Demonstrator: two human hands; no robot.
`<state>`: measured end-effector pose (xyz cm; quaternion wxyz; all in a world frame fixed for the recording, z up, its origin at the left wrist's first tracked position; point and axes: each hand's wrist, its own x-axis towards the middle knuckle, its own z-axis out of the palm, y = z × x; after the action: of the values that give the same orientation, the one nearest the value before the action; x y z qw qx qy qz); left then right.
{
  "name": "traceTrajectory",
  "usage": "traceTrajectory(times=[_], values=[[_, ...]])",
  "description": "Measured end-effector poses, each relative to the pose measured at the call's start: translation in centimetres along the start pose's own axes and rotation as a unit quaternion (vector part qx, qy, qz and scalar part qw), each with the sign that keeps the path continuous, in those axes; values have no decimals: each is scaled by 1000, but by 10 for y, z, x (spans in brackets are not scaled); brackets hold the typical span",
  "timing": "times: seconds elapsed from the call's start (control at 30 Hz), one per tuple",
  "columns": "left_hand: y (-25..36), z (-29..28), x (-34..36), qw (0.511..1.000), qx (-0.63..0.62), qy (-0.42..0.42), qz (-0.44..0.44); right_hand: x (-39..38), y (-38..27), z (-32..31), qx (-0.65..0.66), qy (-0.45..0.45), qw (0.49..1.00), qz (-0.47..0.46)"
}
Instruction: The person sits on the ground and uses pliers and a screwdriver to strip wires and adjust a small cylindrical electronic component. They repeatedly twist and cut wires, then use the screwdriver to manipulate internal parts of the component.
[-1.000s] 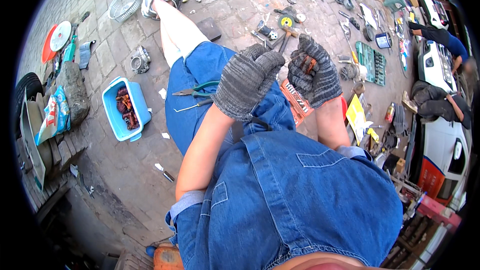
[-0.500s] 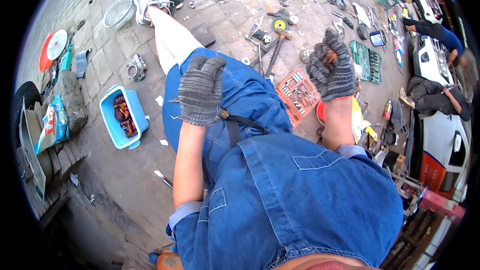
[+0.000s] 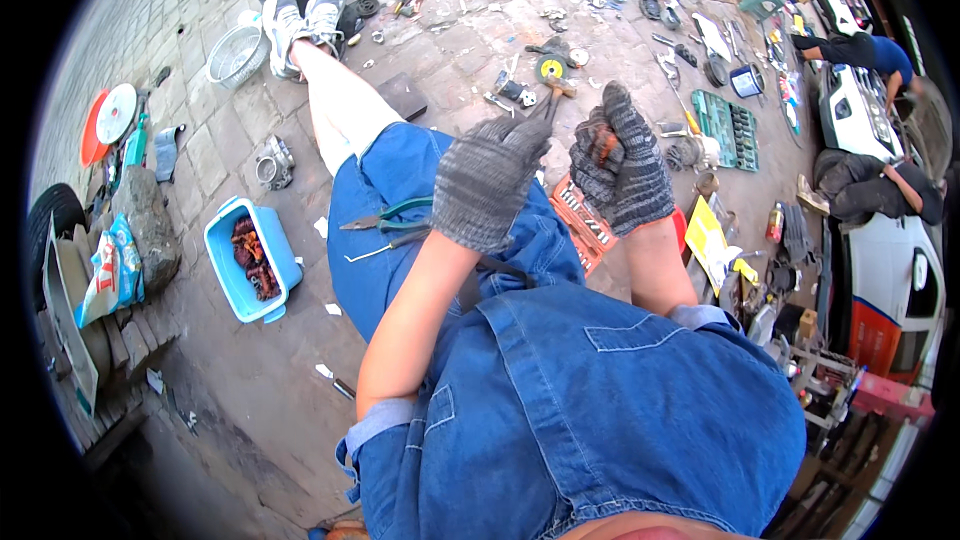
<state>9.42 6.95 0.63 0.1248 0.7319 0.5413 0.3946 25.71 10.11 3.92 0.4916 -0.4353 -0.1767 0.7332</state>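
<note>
My left hand (image 3: 490, 182), in a grey knit glove, is held above my lap with its fingers bent and pressed together; anything in them is hidden. Close beside it, my right hand (image 3: 628, 162), gloved alike, is closed round a small reddish-brown piece (image 3: 604, 147) that shows only in part between the fingers. Pliers with green handles (image 3: 388, 215) lie across my denim-covered lap. Next to them rests a thin metal hook tool (image 3: 385, 245). Left of my legs, a light-blue basin (image 3: 222, 255) holds dark copper-coloured pieces (image 3: 254, 258).
An orange socket set (image 3: 582, 225) lies beyond my hands, with a hammer (image 3: 553, 98) near it. A green socket case (image 3: 727, 130) is further right. A white basket (image 3: 238, 55) stands by my shoes. Two other people are near the cars at far right.
My left hand has moved right, toward my right hand, and uncovered the pliers and hook tool on my lap. My right hand has shifted slightly left and down, keeping the reddish-brown piece.
</note>
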Motion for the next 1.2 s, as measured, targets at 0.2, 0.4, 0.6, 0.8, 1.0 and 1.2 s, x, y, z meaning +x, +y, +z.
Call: traceTrajectory(times=[0.2, 0.4, 0.6, 0.8, 1.0, 1.2], values=[[6, 4, -13, 999, -1, 2, -45, -6, 3, 25, -39, -13, 999, -19], [4, 4, -14, 997, 0, 44, -58, -7, 3, 13, -187, -161, 969, -9], [4, -1, -12, 992, 20, 100, -72, -5, 11, 7, -247, -210, 945, -35], [3, -10, -12, 997, 18, 54, -52, -1, 20, -5, -314, -192, 926, -86], [2, -14, -11, 995, 8, 77, -61, -1, 18, -3, -349, -166, 919, -80], [6, -22, -10, 988, 148, 48, 2, -16, 18, 25, -527, -102, 832, -142]])
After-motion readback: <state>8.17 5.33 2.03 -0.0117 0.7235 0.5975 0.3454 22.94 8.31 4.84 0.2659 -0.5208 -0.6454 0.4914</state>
